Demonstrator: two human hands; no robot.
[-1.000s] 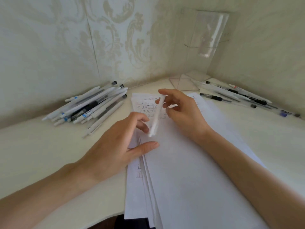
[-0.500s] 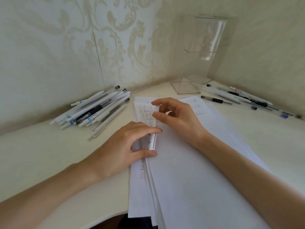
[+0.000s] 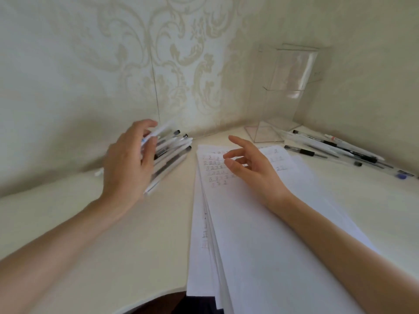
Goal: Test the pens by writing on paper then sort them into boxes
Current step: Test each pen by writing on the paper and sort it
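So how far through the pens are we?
Done: the paper carries rows of test marks, and a few pens lie sorted at right by the clear box. In hand: the left hand holds a white pen over the left pile; the right hand is empty. Left: that pile, apparently untested.

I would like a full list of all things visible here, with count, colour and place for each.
pile of pens: many, exact count unclear, mostly white with dark tips, on the desk at left, near the wall
white pen: one, blurred, in the left hand above the pile
scattered pens: several, clear and black, on the desk at right
sheets of paper: a stack, white, with small written marks near the far end, centre
clear box: one, transparent, in the corner
desk: one, cream
left hand: over the pile, holding the white pen
right hand: open, empty, above the paper
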